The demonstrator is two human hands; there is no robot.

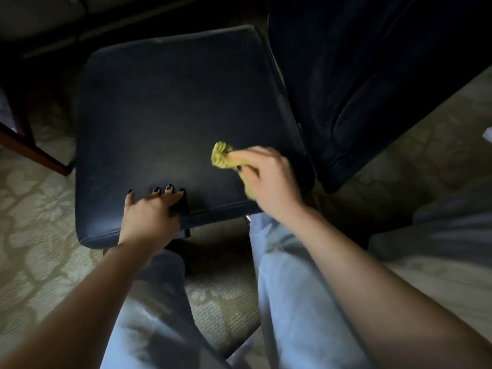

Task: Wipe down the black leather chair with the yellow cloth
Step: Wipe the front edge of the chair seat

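The black leather chair's seat (170,107) fills the middle of the head view, its backrest (372,75) rising at the right. My right hand (269,179) holds the bunched yellow cloth (222,155) against the seat near its right front part; the hand is blurred. The cloth sticks out past my fingers to the left and hangs below my palm. My left hand (151,211) rests flat on the seat's front edge, fingers spread and straight, nails dark.
A patterned pale carpet (34,235) surrounds the chair. A reddish wooden furniture leg (32,147) stands at the left. My legs in light blue trousers (287,302) are below the chair's front edge. Dark furniture lies at the top left.
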